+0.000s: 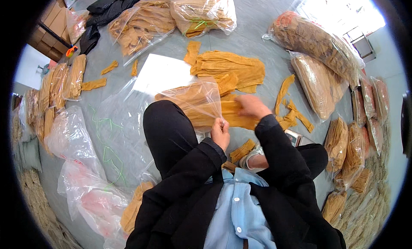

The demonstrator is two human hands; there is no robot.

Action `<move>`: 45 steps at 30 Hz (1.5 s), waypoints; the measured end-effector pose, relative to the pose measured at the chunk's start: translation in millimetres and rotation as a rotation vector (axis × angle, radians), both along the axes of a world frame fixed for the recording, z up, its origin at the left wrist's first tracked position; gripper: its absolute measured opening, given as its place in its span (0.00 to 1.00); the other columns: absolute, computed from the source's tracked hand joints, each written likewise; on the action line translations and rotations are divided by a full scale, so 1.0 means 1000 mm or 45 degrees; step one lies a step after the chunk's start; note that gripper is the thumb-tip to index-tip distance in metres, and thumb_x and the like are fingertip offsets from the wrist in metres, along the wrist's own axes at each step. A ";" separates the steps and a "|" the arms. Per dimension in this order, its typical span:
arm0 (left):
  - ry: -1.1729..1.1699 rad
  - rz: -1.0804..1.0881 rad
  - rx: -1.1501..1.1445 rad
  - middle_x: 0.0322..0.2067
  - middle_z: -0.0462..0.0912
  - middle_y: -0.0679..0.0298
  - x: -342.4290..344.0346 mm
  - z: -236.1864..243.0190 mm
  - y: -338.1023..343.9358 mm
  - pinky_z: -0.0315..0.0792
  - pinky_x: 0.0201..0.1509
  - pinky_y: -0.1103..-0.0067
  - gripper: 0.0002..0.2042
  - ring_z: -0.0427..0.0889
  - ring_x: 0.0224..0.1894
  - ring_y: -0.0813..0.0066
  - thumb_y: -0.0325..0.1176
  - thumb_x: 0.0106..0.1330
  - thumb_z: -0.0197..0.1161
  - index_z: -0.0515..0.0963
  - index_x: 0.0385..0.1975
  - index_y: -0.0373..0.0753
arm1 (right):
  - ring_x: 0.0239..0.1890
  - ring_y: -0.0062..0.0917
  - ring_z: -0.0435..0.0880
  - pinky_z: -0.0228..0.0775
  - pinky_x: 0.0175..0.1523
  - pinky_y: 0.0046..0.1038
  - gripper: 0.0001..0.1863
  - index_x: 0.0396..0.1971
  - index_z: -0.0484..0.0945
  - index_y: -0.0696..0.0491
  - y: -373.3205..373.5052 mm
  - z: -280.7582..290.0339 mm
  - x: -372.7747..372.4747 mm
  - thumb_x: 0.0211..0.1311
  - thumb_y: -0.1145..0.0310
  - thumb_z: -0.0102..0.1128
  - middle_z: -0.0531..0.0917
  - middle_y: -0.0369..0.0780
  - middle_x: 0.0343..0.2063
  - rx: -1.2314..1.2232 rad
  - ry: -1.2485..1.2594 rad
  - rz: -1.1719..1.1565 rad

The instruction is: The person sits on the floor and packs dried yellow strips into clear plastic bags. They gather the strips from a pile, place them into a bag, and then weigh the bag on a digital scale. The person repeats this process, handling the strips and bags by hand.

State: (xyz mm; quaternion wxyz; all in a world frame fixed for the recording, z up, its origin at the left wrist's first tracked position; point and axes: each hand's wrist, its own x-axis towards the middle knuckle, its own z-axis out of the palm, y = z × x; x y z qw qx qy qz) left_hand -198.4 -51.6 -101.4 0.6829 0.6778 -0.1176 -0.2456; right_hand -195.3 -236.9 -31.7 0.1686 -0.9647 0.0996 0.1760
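Observation:
My left hand [220, 134] is closed, pinching the gathered edge of a clear plastic bag [210, 93]. Inside the bag lies a stack of long, wrinkled, yellow-brown dried sheets [182, 94], whose exact kind I cannot make out. My right hand [253, 106] is just right of the bag's mouth, over more of these sheets [240, 118]; its fingers are smeared by motion. Beyond both hands is a loose folded bundle of the same sheets [229, 66], with a white board [161, 73] to its left.
Filled bags [204, 13] stand at the back, and a large bag [315, 39] lies at the right. Loose strips [285, 92] lie right of my hand. Green ties [112, 154] and crumpled plastic bags [75, 137] are on the left floor. A scale-like device [296, 137] sits by my leg.

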 end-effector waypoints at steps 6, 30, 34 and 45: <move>0.398 0.129 -0.024 0.25 0.75 0.65 0.009 -0.033 0.011 0.67 0.31 0.81 0.03 0.71 0.25 0.80 0.24 0.60 0.56 0.69 0.30 0.35 | 0.41 0.44 0.77 0.69 0.46 0.37 0.23 0.44 0.74 0.53 0.043 -0.047 0.030 0.42 0.76 0.60 0.80 0.47 0.36 -0.076 -0.745 -0.091; 0.505 0.235 -0.079 0.27 0.71 0.70 0.010 -0.001 0.017 0.62 0.32 0.84 0.04 0.67 0.28 0.85 0.25 0.64 0.51 0.67 0.37 0.37 | 0.40 0.32 0.79 0.70 0.43 0.29 0.11 0.39 0.76 0.59 -0.002 -0.113 0.037 0.57 0.73 0.54 0.82 0.45 0.33 0.470 -0.994 -1.132; 0.597 0.204 -0.034 0.24 0.69 0.72 0.013 0.015 -0.001 0.60 0.29 0.86 0.04 0.65 0.24 0.86 0.28 0.65 0.53 0.67 0.36 0.37 | 0.39 0.36 0.79 0.69 0.45 0.32 0.16 0.44 0.72 0.59 -0.070 -0.182 0.015 0.54 0.72 0.52 0.80 0.46 0.36 0.330 -1.020 -1.544; 0.779 0.243 0.000 0.20 0.65 0.70 0.026 0.022 -0.048 0.58 0.26 0.86 0.04 0.62 0.21 0.85 0.31 0.69 0.48 0.64 0.32 0.39 | 0.51 0.36 0.71 0.63 0.52 0.40 0.34 0.51 0.65 0.57 -0.148 -0.246 0.046 0.49 0.56 0.67 0.71 0.44 0.49 1.688 -0.511 -2.345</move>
